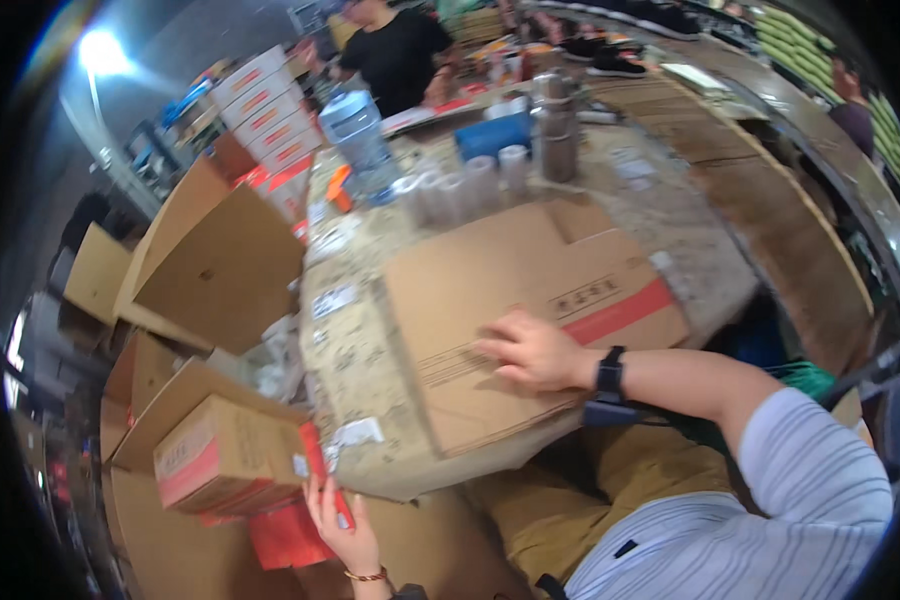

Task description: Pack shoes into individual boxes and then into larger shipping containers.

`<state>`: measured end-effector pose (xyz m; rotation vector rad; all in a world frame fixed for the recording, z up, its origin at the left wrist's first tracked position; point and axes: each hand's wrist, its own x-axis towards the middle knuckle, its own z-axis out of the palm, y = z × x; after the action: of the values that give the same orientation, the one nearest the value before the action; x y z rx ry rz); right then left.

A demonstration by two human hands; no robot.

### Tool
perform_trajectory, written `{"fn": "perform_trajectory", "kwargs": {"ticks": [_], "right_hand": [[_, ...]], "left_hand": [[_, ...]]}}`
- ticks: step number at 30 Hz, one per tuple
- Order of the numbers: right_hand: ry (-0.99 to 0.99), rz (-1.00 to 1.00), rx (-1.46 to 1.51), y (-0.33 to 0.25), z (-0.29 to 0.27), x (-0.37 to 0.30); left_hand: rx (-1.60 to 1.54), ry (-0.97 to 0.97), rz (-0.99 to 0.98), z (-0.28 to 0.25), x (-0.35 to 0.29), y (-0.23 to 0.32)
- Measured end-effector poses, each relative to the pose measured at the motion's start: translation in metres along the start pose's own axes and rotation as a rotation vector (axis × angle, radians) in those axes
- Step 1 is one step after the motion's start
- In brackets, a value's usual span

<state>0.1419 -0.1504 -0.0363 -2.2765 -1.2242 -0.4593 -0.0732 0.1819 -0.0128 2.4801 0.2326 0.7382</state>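
While the two hands rest well apart, the flat brown carton, with a red stripe and dark print, lies on the near part of the worktable. Right hand: palm down on the carton, fingers loosely spread, gripping nothing; dark watch at the wrist. Left hand: at the near left, below the table edge, fingers and thumb closed about a slim red object, kind unclear; bracelet at the wrist. Just beyond it, a closed brown box with a red band, tilted. Farther left, an open large carton. Far part of table: clear blue water jug, orange item, row of pale cylinders, blue roll, metal flask. Beyond the table, at far left: stacked white boxes; a person in a dark top.
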Motion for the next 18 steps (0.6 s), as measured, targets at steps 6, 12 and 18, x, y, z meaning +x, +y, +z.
{"fn": "perform_trajectory", "kwargs": {"ticks": [6,12,18], "right_hand": [[0.186,0.025,0.029,0.011,-0.026,-0.019],[0.246,0.332,0.022,0.038,-0.118,-0.113],[0.22,0.685,0.078,0.046,-0.093,-0.214]], "left_hand": [[-0.348,-0.105,0.105,0.08,-0.003,0.133],[-0.283,-0.064,-0.015,0.118,-0.029,0.139],[-0.507,-0.299,-0.311,0.134,-0.01,0.124]]}}
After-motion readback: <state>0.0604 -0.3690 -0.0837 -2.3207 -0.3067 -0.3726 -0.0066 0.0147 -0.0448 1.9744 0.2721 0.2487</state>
